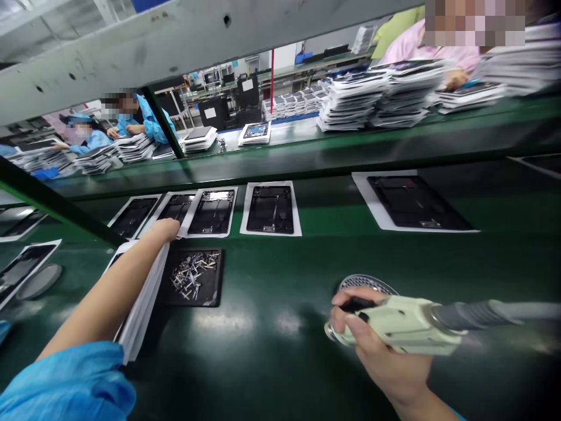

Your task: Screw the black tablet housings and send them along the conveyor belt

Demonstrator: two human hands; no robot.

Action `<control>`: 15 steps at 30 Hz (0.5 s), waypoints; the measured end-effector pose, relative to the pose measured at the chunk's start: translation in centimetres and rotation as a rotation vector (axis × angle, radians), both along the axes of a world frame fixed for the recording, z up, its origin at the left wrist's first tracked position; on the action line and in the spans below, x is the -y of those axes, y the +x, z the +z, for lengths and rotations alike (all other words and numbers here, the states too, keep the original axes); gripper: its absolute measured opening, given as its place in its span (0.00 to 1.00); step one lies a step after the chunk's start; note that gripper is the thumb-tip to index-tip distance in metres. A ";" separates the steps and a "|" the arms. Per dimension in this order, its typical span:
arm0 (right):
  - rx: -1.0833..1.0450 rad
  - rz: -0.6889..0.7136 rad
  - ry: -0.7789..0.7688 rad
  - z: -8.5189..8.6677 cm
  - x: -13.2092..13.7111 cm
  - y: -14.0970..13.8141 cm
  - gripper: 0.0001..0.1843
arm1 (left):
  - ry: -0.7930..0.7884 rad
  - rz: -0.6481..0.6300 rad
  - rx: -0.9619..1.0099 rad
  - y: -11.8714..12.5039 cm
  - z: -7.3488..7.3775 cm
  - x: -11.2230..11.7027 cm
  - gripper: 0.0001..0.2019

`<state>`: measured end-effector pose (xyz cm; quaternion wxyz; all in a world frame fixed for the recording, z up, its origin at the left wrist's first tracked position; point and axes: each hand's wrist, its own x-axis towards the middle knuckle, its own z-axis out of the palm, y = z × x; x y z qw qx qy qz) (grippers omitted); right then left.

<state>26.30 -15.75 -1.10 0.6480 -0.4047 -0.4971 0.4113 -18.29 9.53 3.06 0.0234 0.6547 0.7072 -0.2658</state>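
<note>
My left hand [168,230] reaches forward to the row of dark tablet housings, at the near edge of a housing on a white sheet [180,206]. Its fingers are turned away, so their grip is hidden. Under my left forearm stands a stack of white sheets [146,310]. To its right, a black tray [209,297] holds a heap of small metal parts [193,275]. My right hand [381,351] is closed around a pale green electric screwdriver [405,324], whose tip points left. A round perforated metal dish [367,283] sits just behind it.
More dark housings [269,209] lie on white sheets along the green bench [272,362], one farther right [412,202]. A green post [61,204] slants across the left. Tall stacks [350,102] line the raised shelf, with co-workers behind. The screwdriver's grey cable [517,311] runs right.
</note>
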 end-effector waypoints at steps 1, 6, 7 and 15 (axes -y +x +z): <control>0.007 0.003 0.002 0.0 -0.1 0.0 0.07 | -0.013 -0.031 -0.007 -0.1 0.3 0.1 0.10; 0.058 -0.038 0.027 0.6 -0.4 0.2 0.06 | -0.053 -0.123 -0.022 -0.9 1.3 0.2 0.04; 0.057 -0.041 0.024 0.7 -0.4 0.2 0.06 | -0.056 -0.132 -0.018 -1.0 1.4 0.3 0.03; 0.008 -0.054 0.030 -0.1 -0.6 0.2 0.08 | 0.085 -0.130 0.085 -2.1 3.0 -0.2 0.05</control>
